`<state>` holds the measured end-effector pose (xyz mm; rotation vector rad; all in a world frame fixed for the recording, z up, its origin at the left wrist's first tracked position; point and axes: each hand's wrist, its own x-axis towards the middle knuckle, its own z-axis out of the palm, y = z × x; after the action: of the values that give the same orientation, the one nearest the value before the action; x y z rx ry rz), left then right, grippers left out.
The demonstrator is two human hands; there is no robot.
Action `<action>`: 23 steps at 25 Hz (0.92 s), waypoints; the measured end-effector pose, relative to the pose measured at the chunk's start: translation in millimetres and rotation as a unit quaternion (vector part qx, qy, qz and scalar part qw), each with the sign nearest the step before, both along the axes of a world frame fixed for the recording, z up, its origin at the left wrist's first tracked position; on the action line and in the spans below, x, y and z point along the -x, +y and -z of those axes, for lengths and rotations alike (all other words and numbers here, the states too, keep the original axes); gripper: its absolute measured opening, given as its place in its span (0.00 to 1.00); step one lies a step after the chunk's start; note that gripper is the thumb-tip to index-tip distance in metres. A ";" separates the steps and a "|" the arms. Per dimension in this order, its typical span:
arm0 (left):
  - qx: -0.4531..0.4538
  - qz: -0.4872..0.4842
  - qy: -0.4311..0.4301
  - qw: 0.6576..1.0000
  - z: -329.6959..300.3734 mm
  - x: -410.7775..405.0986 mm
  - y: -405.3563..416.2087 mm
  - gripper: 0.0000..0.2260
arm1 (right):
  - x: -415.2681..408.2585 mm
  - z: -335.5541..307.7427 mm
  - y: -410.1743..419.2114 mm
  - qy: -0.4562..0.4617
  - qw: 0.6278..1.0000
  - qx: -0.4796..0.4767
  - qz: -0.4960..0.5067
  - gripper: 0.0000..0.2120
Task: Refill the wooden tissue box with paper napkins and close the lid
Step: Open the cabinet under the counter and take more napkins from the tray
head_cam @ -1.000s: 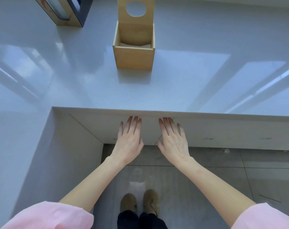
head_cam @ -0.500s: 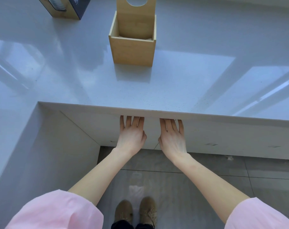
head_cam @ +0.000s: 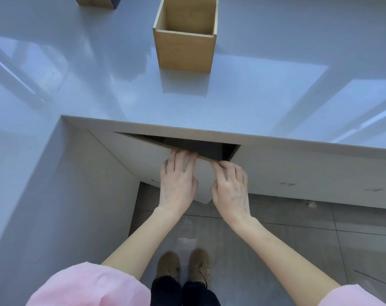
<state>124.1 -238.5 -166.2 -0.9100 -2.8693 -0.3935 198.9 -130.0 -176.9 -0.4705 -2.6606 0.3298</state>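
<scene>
The wooden tissue box [head_cam: 185, 51] stands open-topped on the white counter [head_cam: 254, 96], straight ahead; its lid runs out of the frame's top, and I cannot see inside to the bottom. No napkins show. Below the counter's front edge, a white cabinet door [head_cam: 141, 160] is swung ajar, with a dark gap [head_cam: 198, 146] behind it. My left hand [head_cam: 177, 180] has its fingers hooked over the door's top edge. My right hand [head_cam: 230, 186] grips the same edge at the door's free corner, beside the left hand.
A second wooden box [head_cam: 95, 1] with a dark side sits at the counter's far left, mostly cut off. The counter wraps round on my left [head_cam: 22, 173]. My shoes [head_cam: 183, 266] stand on the grey tiled floor in front of the cabinet.
Both hands went from lying flat on the shut cabinet front to gripping the door's top edge, and the door has swung outward. The view has moved closer to the box.
</scene>
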 end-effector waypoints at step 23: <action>-0.164 -0.144 -0.242 0.945 -30.5 -79.4 -165.0 0.16 | -96.2 -10.5 -181.9 -0.049 0.937 0.321 -0.132 0.22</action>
<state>203.5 -403.5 -135.7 -0.3617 -3.1373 -1.1566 295.1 -311.9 -166.4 -0.3153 -2.6643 1.3085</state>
